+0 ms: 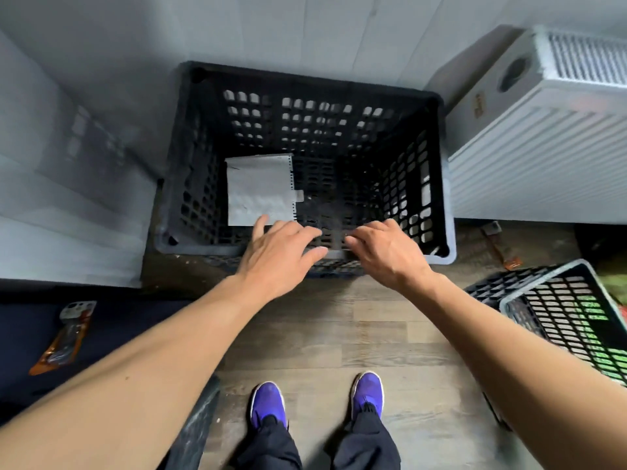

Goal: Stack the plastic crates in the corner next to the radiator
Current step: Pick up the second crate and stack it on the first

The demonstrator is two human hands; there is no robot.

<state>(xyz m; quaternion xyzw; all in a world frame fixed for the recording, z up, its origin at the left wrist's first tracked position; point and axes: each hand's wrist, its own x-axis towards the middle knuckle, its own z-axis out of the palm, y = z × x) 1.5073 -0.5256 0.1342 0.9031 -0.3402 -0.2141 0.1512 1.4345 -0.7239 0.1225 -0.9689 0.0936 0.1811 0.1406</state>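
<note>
A black perforated plastic crate (437, 164) stands in the corner, left of the white radiator (543, 157). It seems to rest on another crate, whose edge (336, 266) shows just below its near rim. A sheet of grey paper (259, 189) lies on its bottom. My left hand (280, 254) and my right hand (390, 252) hover side by side over the near rim, fingers apart, holding nothing. Another black crate (570, 317) lies tilted on the floor at the right.
White walls enclose the corner at the back and left. An orange packaged item (64, 337) lies on a dark surface at lower left. A small tool (498, 245) lies on the wood floor by the radiator. My purple shoes (268, 401) stand on the floor.
</note>
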